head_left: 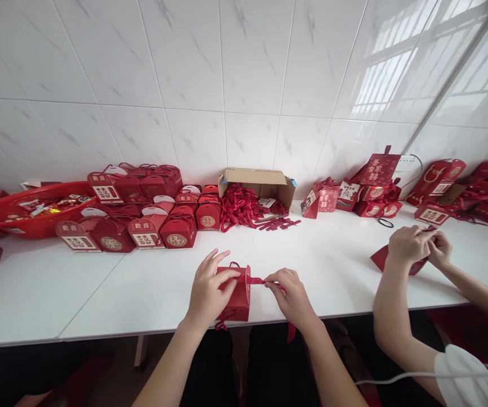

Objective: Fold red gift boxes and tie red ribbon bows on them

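**A:** What have the hands got hold of?

**B:** My left hand (207, 291) is curled over a small red box (238, 305), with the fingers bent onto its top and gripping it. My right hand (291, 295) is closed in a pinch on a red ribbon (257, 280), which runs from the box top across to my fingertips.

**A:** And where is the box?

**B:** It stands upright at the near edge of the white counter (142, 288), between my two hands.

**A:** What's around it?

**B:** Farther back on the left I see a cluster of closed red boxes (178, 230), beside a red basin (27, 223) of wrapped packets. A cardboard carton (254, 180) lies on its side by the wall, spilling loose ribbons (238, 206). To my right, a co-worker's hands (409, 244) are bunched together over a flat red piece (381, 259)
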A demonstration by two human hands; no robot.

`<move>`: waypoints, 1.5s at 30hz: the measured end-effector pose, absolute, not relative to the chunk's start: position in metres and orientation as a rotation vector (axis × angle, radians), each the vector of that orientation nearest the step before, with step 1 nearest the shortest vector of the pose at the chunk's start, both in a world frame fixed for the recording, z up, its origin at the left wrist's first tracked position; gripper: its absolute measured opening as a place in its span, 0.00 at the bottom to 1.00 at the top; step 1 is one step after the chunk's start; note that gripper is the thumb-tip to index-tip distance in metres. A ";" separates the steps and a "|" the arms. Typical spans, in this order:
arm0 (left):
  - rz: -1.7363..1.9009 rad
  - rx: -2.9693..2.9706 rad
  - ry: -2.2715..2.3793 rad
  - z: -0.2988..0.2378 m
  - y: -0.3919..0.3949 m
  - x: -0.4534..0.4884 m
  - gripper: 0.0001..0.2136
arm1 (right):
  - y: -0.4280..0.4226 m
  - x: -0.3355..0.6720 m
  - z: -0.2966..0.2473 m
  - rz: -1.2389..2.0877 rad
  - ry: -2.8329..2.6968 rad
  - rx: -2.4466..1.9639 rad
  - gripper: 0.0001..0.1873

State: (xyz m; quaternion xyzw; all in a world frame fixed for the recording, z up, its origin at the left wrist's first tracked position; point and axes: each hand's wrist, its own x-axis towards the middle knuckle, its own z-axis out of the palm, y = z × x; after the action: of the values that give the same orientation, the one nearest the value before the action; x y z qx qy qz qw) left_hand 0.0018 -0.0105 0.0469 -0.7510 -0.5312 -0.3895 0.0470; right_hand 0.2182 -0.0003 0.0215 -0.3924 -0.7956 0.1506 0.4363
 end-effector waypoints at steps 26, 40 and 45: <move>-2.017 -1.930 -2.484 0.039 -0.048 -0.029 0.23 | 0.005 0.160 0.068 0.665 -2.152 -1.013 0.16; -2.104 -1.878 -2.467 0.040 -0.052 -0.027 0.23 | 0.006 0.153 0.054 0.666 -2.282 -1.051 0.17; -2.083 -1.970 -2.427 0.038 -0.055 -0.027 0.21 | 0.006 0.152 0.060 0.653 -2.298 -1.050 0.16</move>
State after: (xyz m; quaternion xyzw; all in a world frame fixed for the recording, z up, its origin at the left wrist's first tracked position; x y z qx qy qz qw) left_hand -0.0265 -0.0546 0.0380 -0.4998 -0.6158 -0.5285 -0.3028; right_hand 0.1519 0.0056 0.0604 -0.3883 -0.8496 0.2413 0.2630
